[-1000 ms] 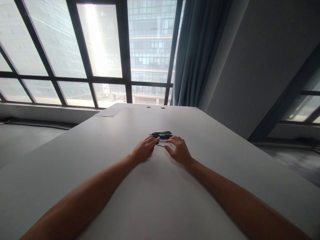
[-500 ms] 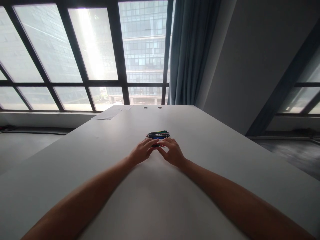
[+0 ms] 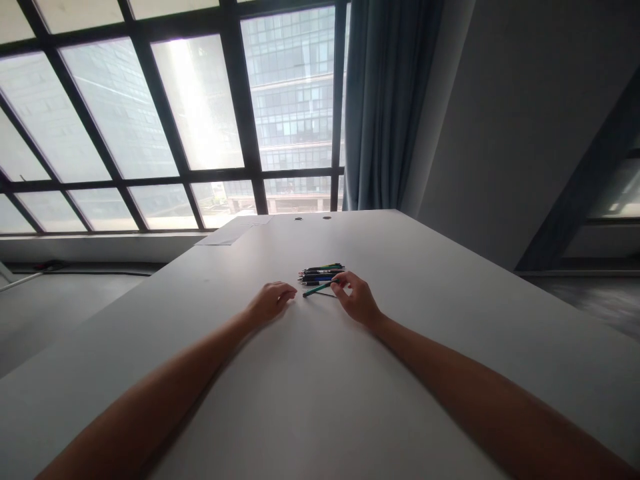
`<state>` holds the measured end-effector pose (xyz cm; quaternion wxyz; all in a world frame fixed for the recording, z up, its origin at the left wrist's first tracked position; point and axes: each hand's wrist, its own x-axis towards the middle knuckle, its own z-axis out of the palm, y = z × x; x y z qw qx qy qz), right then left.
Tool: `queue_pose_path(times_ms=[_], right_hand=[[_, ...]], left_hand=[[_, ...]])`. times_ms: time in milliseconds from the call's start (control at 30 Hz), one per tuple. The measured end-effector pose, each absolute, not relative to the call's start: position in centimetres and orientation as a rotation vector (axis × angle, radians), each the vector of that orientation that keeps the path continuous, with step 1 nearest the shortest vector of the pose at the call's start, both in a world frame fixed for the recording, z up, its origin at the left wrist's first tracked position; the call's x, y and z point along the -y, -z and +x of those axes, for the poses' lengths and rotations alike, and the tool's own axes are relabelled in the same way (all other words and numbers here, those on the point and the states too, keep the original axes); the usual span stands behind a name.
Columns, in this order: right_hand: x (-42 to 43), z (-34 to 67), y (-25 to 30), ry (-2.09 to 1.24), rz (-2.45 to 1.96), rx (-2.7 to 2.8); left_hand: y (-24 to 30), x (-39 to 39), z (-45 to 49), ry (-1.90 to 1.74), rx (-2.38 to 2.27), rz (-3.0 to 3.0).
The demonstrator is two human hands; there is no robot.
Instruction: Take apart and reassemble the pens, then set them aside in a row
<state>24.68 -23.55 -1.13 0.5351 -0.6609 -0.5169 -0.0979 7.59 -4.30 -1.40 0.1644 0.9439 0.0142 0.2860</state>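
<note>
A green pen point(image 3: 318, 289) is pinched near its far end by the fingers of my right hand point(image 3: 357, 300). It slants down to the left, its dark tip close to the tabletop. To the left of that tip rests my left hand point(image 3: 273, 301), low over the table, fingers loosely curved with nothing seen in them. Just beyond both hands lies a group of several pens point(image 3: 320, 272), side by side and roughly crosswise, with black, blue and green parts. A thin dark line under the green pen may be its shadow or another pen; I cannot tell.
The long white table point(image 3: 300, 387) stretches away toward the window. White paper sheets point(image 3: 225, 233) lie at its far left edge. Two round dark holes point(image 3: 327, 217) show near the far end. A blue curtain point(image 3: 373, 133) hangs behind it.
Both hands were together at a dark object in front of the pens. Now they are apart: my left hand has moved left, and my right hand holds the green pen. The view has shifted slightly.
</note>
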Motion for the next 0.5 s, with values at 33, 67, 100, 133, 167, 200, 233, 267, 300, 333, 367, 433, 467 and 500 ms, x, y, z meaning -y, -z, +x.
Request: queue_pose_path(times_ms=[33, 67, 100, 133, 167, 200, 233, 267, 300, 333, 367, 433, 467, 500], right_hand=[[23.5, 24.6, 1.1, 0.22, -1.573, 1.225], [23.4, 24.4, 1.1, 0.204, -1.572, 1.211], [23.4, 24.2, 1.0, 0.186, -1.572, 1.192], [23.4, 24.0, 0.9, 0.165, -1.57, 1.173], [23.5, 23.8, 0.8, 0.141, -1.566, 1.157], [23.5, 23.7, 0.7, 0.116, -1.557, 1.144], [23.5, 23.6, 0.7, 0.091, -1.542, 1.133], [23.5, 23.6, 0.6, 0.067, -1.527, 1.124], [23.5, 23.6, 0.6, 0.049, -1.516, 1.115], [23.5, 23.6, 0.6, 0.04, -1.514, 1.106], [23.5, 23.7, 0.7, 0.04, -1.52, 1.1], [23.5, 23.8, 0.8, 0.061, -1.552, 1.112], [23.5, 23.9, 0.9, 0.073, -1.572, 1.129], [23.6, 23.9, 1.0, 0.079, -1.587, 1.151]], left_hand=[[1.5, 4.6, 7.5, -0.824, -0.044, 2.677], [1.6, 4.8, 7.4, -0.833, -0.062, 2.66], [1.7, 5.1, 7.3, -0.84, -0.077, 2.644], [1.8, 5.4, 7.3, -0.858, -0.108, 2.637], [1.9, 5.5, 7.3, -0.873, -0.131, 2.631], [2.0, 5.7, 7.3, -0.876, -0.141, 2.628], [2.1, 5.8, 7.3, -0.879, -0.145, 2.626], [2.1, 5.8, 7.3, -0.878, -0.139, 2.625], [2.1, 5.8, 7.2, -0.876, -0.126, 2.625], [2.1, 5.8, 7.2, -0.876, -0.112, 2.627], [2.0, 5.8, 7.2, -0.877, -0.1, 2.632], [1.9, 5.8, 7.0, -0.889, -0.089, 2.639], [1.8, 5.8, 7.0, -0.896, -0.091, 2.643], [1.7, 5.8, 6.9, -0.907, -0.094, 2.647]])
